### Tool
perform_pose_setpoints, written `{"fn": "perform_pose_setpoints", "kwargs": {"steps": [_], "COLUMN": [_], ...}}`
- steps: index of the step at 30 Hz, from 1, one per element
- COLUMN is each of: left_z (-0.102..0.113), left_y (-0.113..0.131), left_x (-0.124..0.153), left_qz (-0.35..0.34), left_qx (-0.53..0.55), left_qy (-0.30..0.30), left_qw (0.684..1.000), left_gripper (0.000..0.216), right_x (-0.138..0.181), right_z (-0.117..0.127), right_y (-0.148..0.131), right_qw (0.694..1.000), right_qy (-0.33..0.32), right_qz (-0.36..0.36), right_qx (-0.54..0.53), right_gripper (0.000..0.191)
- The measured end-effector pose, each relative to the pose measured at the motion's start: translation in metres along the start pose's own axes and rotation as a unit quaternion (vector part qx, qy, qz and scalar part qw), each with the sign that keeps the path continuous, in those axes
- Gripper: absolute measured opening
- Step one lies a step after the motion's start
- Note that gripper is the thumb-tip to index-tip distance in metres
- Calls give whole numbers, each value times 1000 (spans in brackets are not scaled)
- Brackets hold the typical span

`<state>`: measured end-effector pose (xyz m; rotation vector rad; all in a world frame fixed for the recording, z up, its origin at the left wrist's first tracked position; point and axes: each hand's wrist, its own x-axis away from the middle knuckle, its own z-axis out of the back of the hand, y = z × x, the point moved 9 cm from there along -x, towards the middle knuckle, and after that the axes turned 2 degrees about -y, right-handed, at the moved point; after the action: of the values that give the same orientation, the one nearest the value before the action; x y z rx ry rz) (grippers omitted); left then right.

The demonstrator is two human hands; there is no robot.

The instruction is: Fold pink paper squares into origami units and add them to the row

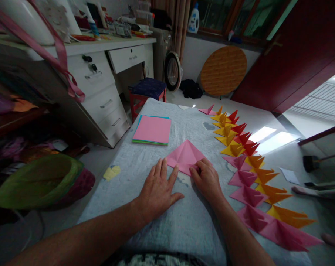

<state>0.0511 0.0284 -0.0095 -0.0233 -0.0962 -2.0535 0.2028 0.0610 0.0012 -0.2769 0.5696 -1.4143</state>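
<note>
A pink sheet of origami paper [186,152], folded to a triangle with crease lines, lies on the cloth-covered table between my hands. My left hand [158,186] rests flat with fingers spread, its fingertips touching the paper's lower left edge. The fingers of my right hand [206,178] are curled, thumb and forefinger pinching the paper's lower right edge. Behind it, to the left, sits a square stack of coloured paper [153,129], pink on top with blue and green edges showing.
Folded paper pieces in pink [246,178], yellow [233,147], orange [275,193] and red [243,138] line the table's right side. A stool [148,88] stands past the far left corner. A green-lined bin [42,179] is on the left, below a white desk [101,92].
</note>
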Motion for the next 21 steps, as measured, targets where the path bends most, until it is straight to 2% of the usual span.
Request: {"fn": "perform_pose_setpoints", "kwargs": {"steps": [12,15,18,21], "left_z": [1,2,-4,-8], "left_y": [-2,1,7,7], "left_x": [-1,-2,-3,-4], "left_qz": [8,-27,-82,-89], "left_qx": [-1,-5,2,25], "left_qy": [4,27,20,12], "left_qw": [1000,999,996,996], "left_gripper": [86,85,85,84], "right_x": [-2,-3,-3,-3], "right_z": [0,-1,-1,0], "right_y": [3,5,7,8], "right_qw": [1000,999,999,999], "right_qy": [11,10,14,16], "right_qz": [-22,-28,-28,-36], "right_qx": [-7,-13,-19,-22], "right_gripper": [19,20,20,20]}}
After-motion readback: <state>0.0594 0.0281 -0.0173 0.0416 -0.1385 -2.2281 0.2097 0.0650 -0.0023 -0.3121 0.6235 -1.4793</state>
